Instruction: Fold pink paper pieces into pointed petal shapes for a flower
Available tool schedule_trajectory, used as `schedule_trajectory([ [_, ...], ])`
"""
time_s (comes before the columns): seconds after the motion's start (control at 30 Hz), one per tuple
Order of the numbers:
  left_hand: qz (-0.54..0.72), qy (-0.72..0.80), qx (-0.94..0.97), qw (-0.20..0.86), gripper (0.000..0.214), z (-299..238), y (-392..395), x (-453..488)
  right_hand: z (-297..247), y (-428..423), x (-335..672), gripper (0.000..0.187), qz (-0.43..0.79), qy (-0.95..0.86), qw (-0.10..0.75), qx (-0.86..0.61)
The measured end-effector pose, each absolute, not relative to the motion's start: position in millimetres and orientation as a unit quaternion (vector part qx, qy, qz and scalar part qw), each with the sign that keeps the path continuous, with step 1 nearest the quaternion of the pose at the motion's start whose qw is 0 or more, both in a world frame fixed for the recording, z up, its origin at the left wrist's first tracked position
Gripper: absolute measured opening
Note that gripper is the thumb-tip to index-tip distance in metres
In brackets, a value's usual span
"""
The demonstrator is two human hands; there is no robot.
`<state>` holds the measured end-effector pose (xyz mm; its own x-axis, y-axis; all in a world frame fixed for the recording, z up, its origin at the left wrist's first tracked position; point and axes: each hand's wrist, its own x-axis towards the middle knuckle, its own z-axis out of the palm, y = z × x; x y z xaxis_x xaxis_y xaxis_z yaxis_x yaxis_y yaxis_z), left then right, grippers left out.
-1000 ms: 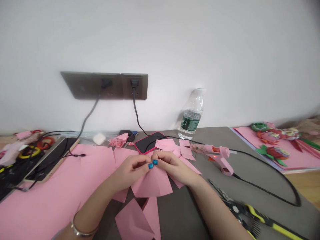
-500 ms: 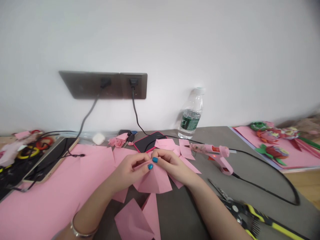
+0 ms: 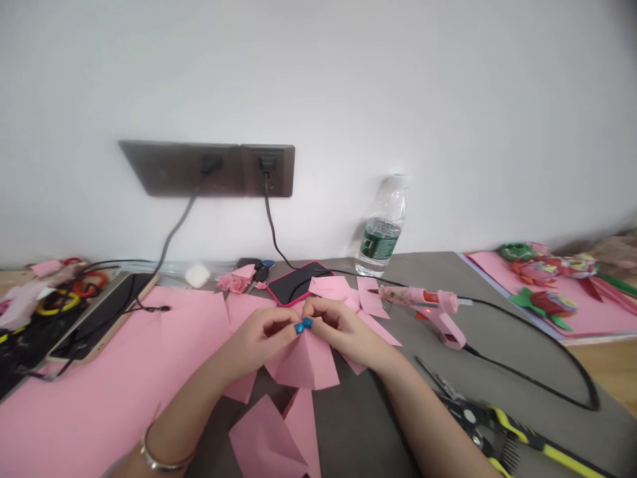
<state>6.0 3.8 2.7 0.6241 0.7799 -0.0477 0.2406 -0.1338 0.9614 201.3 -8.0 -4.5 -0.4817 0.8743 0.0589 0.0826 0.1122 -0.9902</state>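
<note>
- Lying well left of the grip, a tablet in a tan case sits beside yellow and red rings, with black cable crossing both.
- Spreading from there almost to the grip, a large pink paper sheet covers the left part of the dark grey table.
- Beyond the grip and to its left are a white puff and a small pink paper rose. Higher up, a dark wall socket panel holds two plugged-in cords.
- Forming a narrow grip, the left hand and right hand pinch the top of a folded pink paper between them, just above the table, their blue-painted fingernails almost touching.
- Loose pink paper pieces lie just below the grip, and more lie just beyond it, near a phone in a pink case.
- Right of the grip are an upright water bottle and a pink hot glue gun.
- Below and right of the grip lies a blurred yellow-handled tool.
- Farthest right, paper flowers rest on a pink sheet.
</note>
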Motion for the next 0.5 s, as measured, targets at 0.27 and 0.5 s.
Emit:
schedule_trajectory([
  [0.27, 0.284, 0.347, 0.723, 0.526, 0.032, 6, 0, 8, -5, -10, 196, 0.033, 0.574, -0.645, 0.391, -0.32],
  [0.5, 0.314, 0.336, 0.733, 0.5, 0.03, 9, -5, 9, -2, -12, 191, 0.039, 0.598, -0.615, 0.414, -0.303],
])
